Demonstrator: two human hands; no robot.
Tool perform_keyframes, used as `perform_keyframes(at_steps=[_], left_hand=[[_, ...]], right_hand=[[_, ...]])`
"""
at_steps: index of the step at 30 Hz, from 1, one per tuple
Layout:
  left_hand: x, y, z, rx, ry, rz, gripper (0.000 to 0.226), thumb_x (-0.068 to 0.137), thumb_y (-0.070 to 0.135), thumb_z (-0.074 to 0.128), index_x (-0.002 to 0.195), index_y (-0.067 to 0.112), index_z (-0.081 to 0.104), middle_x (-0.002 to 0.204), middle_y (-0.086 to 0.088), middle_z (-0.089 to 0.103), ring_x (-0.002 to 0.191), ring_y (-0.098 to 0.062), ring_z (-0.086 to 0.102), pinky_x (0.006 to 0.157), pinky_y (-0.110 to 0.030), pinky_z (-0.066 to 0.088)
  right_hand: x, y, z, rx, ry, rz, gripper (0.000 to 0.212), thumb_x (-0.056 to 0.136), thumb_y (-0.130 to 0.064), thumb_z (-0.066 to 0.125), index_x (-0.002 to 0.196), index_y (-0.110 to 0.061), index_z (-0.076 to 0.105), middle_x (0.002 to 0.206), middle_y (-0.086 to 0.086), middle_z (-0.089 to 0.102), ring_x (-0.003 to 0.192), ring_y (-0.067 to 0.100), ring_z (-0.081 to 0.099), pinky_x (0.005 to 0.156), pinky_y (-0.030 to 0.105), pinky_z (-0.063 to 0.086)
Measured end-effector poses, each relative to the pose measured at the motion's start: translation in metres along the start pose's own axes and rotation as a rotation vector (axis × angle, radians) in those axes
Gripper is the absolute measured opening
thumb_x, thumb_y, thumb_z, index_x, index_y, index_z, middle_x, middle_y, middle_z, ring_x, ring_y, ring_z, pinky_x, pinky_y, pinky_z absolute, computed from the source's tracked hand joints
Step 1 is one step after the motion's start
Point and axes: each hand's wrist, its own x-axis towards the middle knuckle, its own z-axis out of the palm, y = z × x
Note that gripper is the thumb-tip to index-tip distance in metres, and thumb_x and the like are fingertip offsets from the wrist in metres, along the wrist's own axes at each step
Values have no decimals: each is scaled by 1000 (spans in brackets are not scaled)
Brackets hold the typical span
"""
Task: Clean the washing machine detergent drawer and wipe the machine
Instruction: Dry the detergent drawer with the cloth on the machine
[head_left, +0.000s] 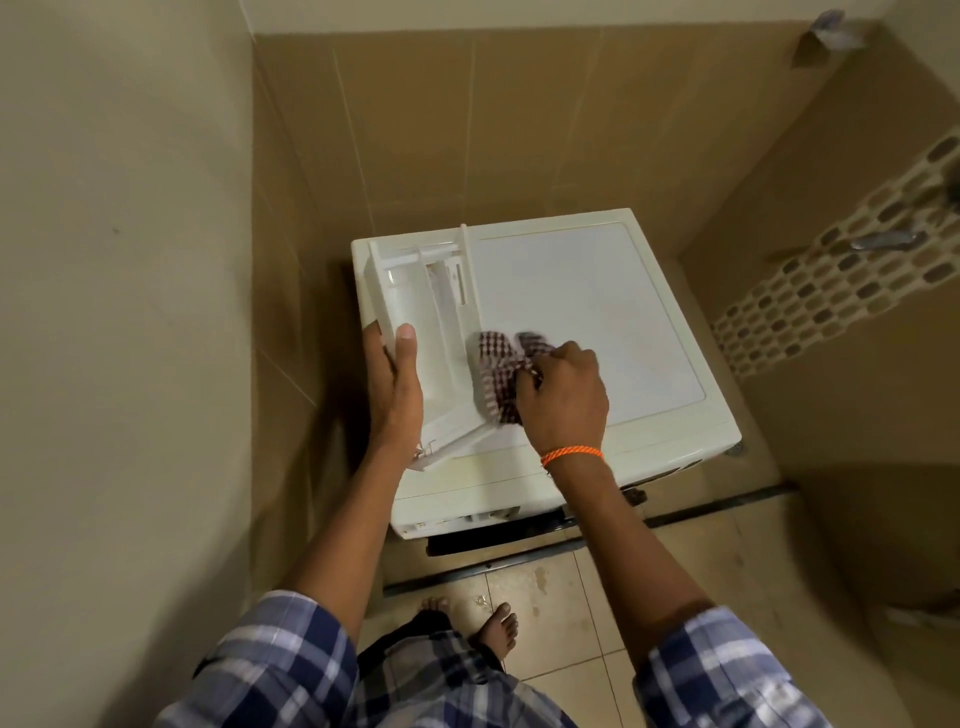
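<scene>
The white detergent drawer lies on top of the cream washing machine, along its left side. My left hand grips the drawer's left wall, thumb over the rim. My right hand holds a bunched red-and-white checked cloth against the drawer's right edge. An orange thread band circles my right wrist.
The machine stands in a narrow tiled alcove, with a wall close on the left and tiled walls behind and to the right. A dark threshold strip runs along the floor in front. My bare feet stand on wet floor tiles.
</scene>
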Motion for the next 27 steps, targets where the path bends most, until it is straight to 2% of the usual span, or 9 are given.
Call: perform_keyframes(at_steps=[2, 4, 7, 9, 14, 18, 22, 25, 27], left_hand=[[3, 0, -1, -61, 1, -7, 64, 104, 69, 41, 158, 35, 34, 143, 8, 59, 122, -5, 63, 92, -21, 59], [3, 5, 5, -48, 7, -3, 78, 96, 79, 42, 157, 32, 37, 142, 6, 61, 124, -9, 64, 98, -30, 58], [-4, 12, 16, 84, 11, 141, 77, 95, 74, 41, 148, 18, 44, 118, 17, 63, 108, 10, 64, 85, -12, 54], [-2, 14, 17, 113, 21, 201, 68, 101, 63, 44, 148, 13, 43, 116, 23, 59, 104, 19, 60, 83, -5, 49], [7, 7, 4, 68, 56, 217, 76, 97, 71, 41, 149, 15, 42, 131, -3, 63, 117, -14, 65, 90, -21, 58], [1, 4, 4, 6, 7, 135, 72, 96, 75, 42, 147, 26, 46, 133, -2, 65, 120, -18, 66, 97, -39, 61], [-4, 10, 5, 23, -33, 144, 64, 94, 72, 44, 137, 25, 53, 116, 11, 66, 105, 2, 65, 86, -18, 56], [-6, 14, 9, 55, -25, 145, 69, 94, 72, 42, 142, 23, 51, 119, 14, 64, 109, 2, 64, 86, -14, 54], [-6, 15, 10, 81, -18, 161, 70, 97, 69, 41, 148, 21, 46, 127, 10, 63, 116, 3, 61, 91, -11, 52]], right_hand=[[-5, 3, 4, -18, 62, -13, 14, 88, -19, 69, 91, -7, 76, 98, 13, 62, 95, 34, 55, 67, 43, 53], [-13, -5, 10, -97, -32, -106, 19, 86, -22, 69, 89, -5, 73, 97, 16, 61, 94, 36, 55, 67, 44, 53], [-36, -32, 16, -123, -75, -285, 29, 81, -31, 58, 78, -4, 69, 86, 16, 61, 85, 36, 56, 64, 39, 46], [-46, -47, 14, -4, -111, -348, 37, 85, -37, 47, 80, -7, 69, 88, 12, 60, 85, 30, 53, 65, 38, 43], [-39, -33, 17, -34, -276, -440, 39, 93, -54, 52, 93, -17, 64, 101, 4, 52, 97, 26, 46, 76, 41, 43], [-18, -10, 17, -128, -257, -373, 40, 91, -51, 57, 101, -15, 70, 107, 7, 55, 104, 30, 52, 76, 42, 49], [7, 11, 11, -166, -311, -166, 31, 93, -39, 66, 108, -12, 71, 113, 10, 55, 112, 32, 53, 77, 45, 54], [-1, 1, 14, -122, -289, -221, 33, 90, -44, 68, 100, -13, 73, 106, 9, 56, 108, 31, 52, 77, 43, 52], [-17, -15, 19, 53, -358, -252, 31, 90, -43, 67, 93, -12, 73, 100, 8, 53, 103, 28, 51, 76, 41, 51]])
